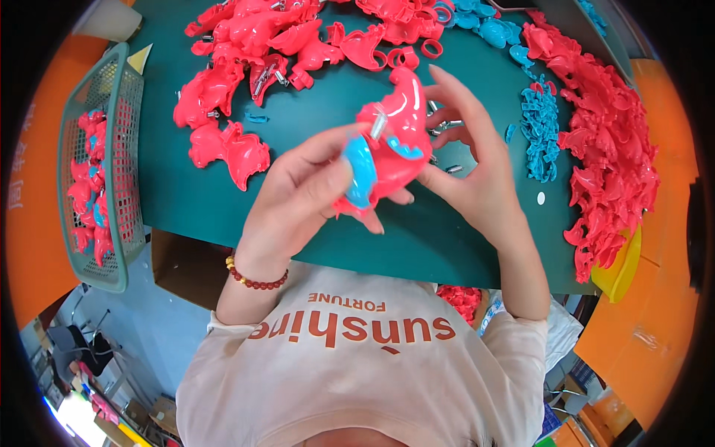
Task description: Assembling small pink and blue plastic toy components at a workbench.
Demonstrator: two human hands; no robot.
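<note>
My left hand (pixel 302 190) grips a shiny red plastic shell (pixel 406 160) with a curved, pointed end, holding it above the table. A bright blue plastic piece (pixel 360 175) sits on the shell by my left thumb, and a smaller blue piece (pixel 404 147) shows further along. A small silver metal pin (pixel 379 125) stands out of the shell near my left fingertips. Beside the shell's right side is my right hand (pixel 477 175), fingers curved and spread apart, its thumb close to or touching the shell. Several loose silver pins (pixel 454 169) lie under and behind my right fingers.
The green tabletop (pixel 439 246) carries red shells (pixel 253 37) at the back, small blue parts (pixel 540 130) and a long heap of red parts (pixel 611 164) at right. A green mesh basket (pixel 126 171) with red-and-blue pieces is at left. A yellow container (pixel 620 272) stands lower right.
</note>
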